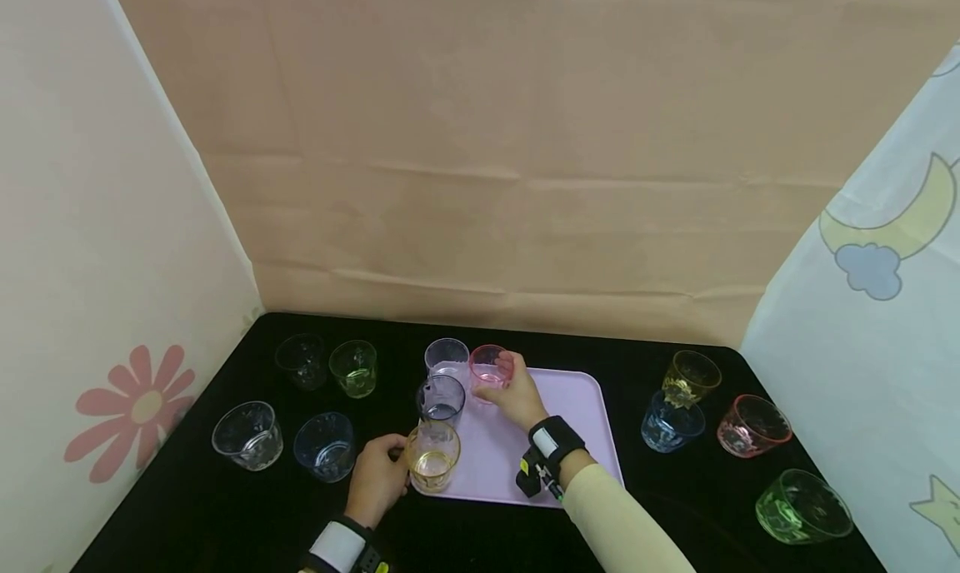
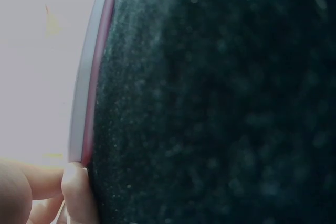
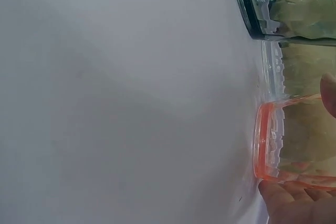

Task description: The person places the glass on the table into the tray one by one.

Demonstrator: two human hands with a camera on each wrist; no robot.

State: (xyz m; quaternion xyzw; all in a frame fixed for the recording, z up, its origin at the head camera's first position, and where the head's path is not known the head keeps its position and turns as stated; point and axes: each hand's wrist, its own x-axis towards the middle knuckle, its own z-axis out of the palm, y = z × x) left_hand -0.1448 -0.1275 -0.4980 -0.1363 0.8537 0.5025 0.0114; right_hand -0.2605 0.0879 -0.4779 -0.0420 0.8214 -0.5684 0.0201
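My right hand grips a pink-red glass over the back left part of a lilac tray. In the right wrist view, its thumb and fingers lie on opposite sides of that red-based glass, close over the tray surface. My left hand is at the tray's front left corner, fingers curled beside a yellow-tinted glass. The left wrist view shows its fingertips pinching at the end of the tray's rim. Behind the yellow glass are a dark grey glass and a pale purple glass.
On the left stand two clear glasses, a blue glass and a greenish one. On the right, a yellow glass overlaps a blue glass in view, near a red glass and a green glass.
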